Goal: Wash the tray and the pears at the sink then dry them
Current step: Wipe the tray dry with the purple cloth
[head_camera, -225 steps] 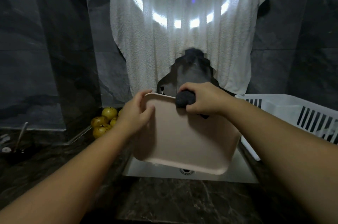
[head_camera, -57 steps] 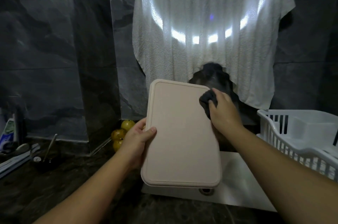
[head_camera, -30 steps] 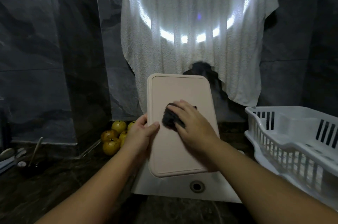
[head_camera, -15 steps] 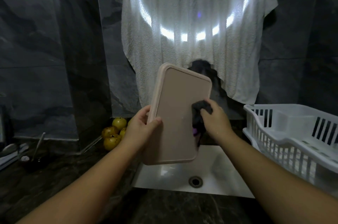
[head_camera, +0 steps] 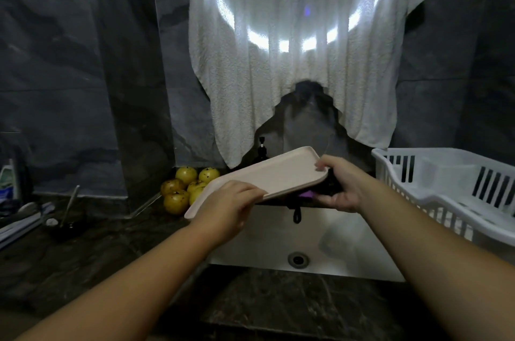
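Observation:
A pale pink tray [head_camera: 276, 173] is held almost flat over the sink [head_camera: 328, 240], its far right corner raised. My left hand [head_camera: 231, 205] grips its near long edge. My right hand [head_camera: 344, 187] holds the right end, thumb on the rim, fingers underneath pressing a dark cloth [head_camera: 324, 190] with a purple patch against the tray's underside. A loop of the cloth hangs down. Several yellow pears [head_camera: 186, 188] lie piled on the counter, left of the sink, partly hidden behind the tray.
A white towel [head_camera: 301, 42] hangs on the wall behind the sink. A white plastic dish rack [head_camera: 451, 187] stands on the right. A dark pump bottle [head_camera: 262, 149] stands behind the tray. Utensils and a small dish [head_camera: 62, 225] lie on the dark counter at left.
The tray has swung from upright to nearly flat. My right hand with the cloth moved from the tray's face to its right end and underside.

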`<state>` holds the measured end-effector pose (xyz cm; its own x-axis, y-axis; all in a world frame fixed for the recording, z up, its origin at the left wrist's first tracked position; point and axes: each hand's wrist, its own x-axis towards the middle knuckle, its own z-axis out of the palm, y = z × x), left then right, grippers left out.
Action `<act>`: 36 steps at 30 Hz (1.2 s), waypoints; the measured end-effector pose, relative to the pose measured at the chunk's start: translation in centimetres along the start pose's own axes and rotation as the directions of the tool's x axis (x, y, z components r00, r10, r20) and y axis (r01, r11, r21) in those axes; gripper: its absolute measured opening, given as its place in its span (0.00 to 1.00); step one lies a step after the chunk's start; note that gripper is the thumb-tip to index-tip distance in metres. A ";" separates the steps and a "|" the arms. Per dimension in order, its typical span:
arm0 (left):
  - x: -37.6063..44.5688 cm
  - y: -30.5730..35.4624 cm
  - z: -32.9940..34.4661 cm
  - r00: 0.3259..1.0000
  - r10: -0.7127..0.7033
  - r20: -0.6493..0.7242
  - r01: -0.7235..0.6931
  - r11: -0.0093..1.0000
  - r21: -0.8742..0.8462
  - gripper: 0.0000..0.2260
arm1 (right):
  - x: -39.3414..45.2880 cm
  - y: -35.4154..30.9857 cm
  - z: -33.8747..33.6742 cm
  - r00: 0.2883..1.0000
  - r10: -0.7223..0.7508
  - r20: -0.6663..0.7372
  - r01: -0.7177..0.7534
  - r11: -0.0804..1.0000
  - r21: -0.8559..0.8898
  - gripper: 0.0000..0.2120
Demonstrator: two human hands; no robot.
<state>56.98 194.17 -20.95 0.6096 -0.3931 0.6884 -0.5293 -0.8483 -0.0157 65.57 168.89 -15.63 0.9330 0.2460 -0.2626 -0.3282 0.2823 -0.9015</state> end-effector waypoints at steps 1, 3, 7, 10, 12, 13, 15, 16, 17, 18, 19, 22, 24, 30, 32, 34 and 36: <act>0.0 0.0 -0.2 0.999 0.043 0.009 -0.043 0.999 0.007 0.12 | 0.1 0.2 -0.3 1.000 -0.019 -0.012 0.019 1.000 -0.001 0.20; 0.0 -0.5 -0.8 0.998 -0.006 0.070 0.007 1.000 -0.015 0.15 | 0.2 0.4 -0.9 0.997 -0.070 -0.016 0.069 0.997 -0.023 0.23; 0.1 -3.0 -2.0 0.833 -0.549 0.066 0.551 0.834 -0.021 0.38 | 0.0 0.2 -2.5 0.991 -0.126 -0.038 0.123 0.990 -0.075 0.27; -0.3 -4.8 -2.1 0.436 -0.874 0.214 0.824 0.292 -0.486 0.32 | -0.3 0.2 -3.3 0.988 -0.150 -0.028 0.148 0.988 -0.051 0.25; -1.1 -5.3 -1.6 0.312 -0.820 0.479 0.685 -0.156 -0.712 0.21 | -0.1 0.5 -3.5 0.987 -0.162 -0.001 0.161 0.985 -0.060 0.26; -1.6 -5.4 -1.5 0.291 -0.806 0.516 0.638 -0.238 -0.732 0.18 | 0.0 0.6 -3.4 0.987 -0.162 0.005 0.162 0.984 -0.070 0.26; -2.0 -5.5 -1.2 0.249 -0.832 0.496 0.583 -0.280 -0.763 0.16 | 0.3 0.8 -3.3 0.986 -0.168 0.002 0.168 0.983 -0.073 0.20; -1.9 -5.6 -1.3 0.239 -0.853 0.464 0.550 -0.275 -0.788 0.15 | 0.5 0.8 -3.2 0.986 -0.168 -0.003 0.167 0.985 -0.051 0.17; -1.8 -5.5 -1.3 0.232 -0.874 0.427 0.523 -0.257 -0.812 0.15 | 0.6 0.7 -3.1 0.985 -0.169 -0.019 0.169 0.986 -0.002 0.17; -1.6 -5.6 -1.4 0.231 -0.891 0.391 0.500 -0.236 -0.833 0.14 | 0.9 0.4 -3.0 0.980 -0.183 -0.075 0.188 0.980 0.062 0.18; -1.5 -5.7 -1.6 0.235 -0.904 0.356 0.487 -0.208 -0.848 0.14 | 1.0 0.0 -2.8 0.962 -0.215 -0.167 0.236 0.964 0.119 0.17; -1.2 -5.9 -1.8 0.260 -0.923 0.282 0.477 -0.131 -0.869 0.12 | 0.4 -0.9 -0.9 0.783 -0.489 -0.385 0.496 0.864 -0.090 0.12; -0.8 -5.8 -1.7 0.275 -0.928 0.253 0.487 -0.092 -0.868 0.11 | -0.1 -0.1 1.1 0.631 -0.721 -0.287 0.606 0.689 -0.397 0.14; 0.2 -4.4 -1.1 0.359 -0.915 0.181 0.536 0.044 -0.843 0.14 | 1.2 4.9 5.7 0.567 -0.796 0.210 0.529 0.157 -0.834 0.25; 0.4 -4.0 -1.0 0.397 -0.901 0.173 0.559 0.089 -0.824 0.14 | 1.3 6.4 7.1 0.611 -0.717 0.337 0.518 0.040 -0.854 0.22; 0.3 -4.0 -1.1 0.418 -0.894 0.160 0.558 0.114 -0.822 0.14 | 0.5 8.0 8.0 0.630 -0.556 0.542 0.570 -0.142 -0.809 0.21; -0.1 -4.6 -1.4 0.387 -0.911 0.144 0.546 0.100 -0.832 0.15 | -0.2 9.4 7.3 0.584 -0.421 0.694 0.633 -0.299 -0.714 0.21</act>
<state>58.52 198.67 -19.93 0.8031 0.5693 0.1759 -0.2108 -0.0047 0.9775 61.27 178.25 -21.52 0.5806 0.6683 0.4651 0.7941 -0.5908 -0.1423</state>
